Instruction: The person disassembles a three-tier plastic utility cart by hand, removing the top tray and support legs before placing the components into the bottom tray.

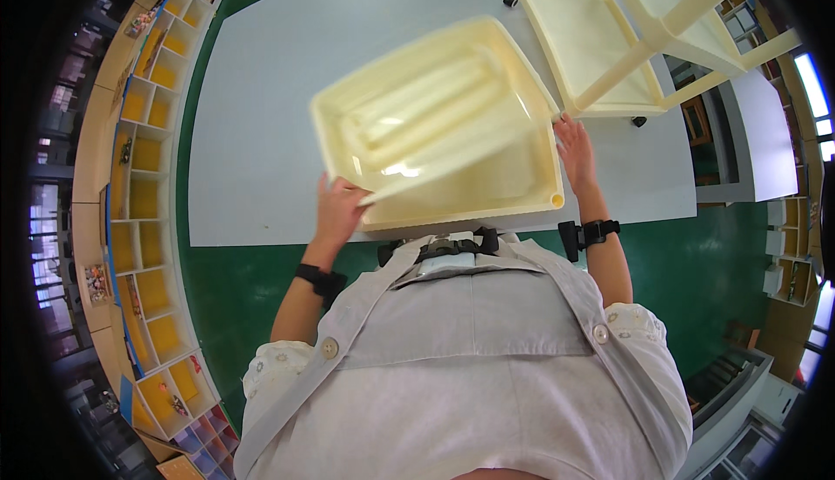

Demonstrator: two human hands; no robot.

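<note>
Holding a cream plastic tray point(439, 123): left hand point(339, 209) and right hand point(576, 151), each grip pinching its rim.

Looks like a classroom or playroom-style workroom — a long wall of yellow cubby shelves point(143, 167) runs down the left, small items tucked in some compartments. Green floor point(261, 280), a big pale grey mat point(261, 132) spread across it — white cabinets point(787, 245) line the right side.
</note>
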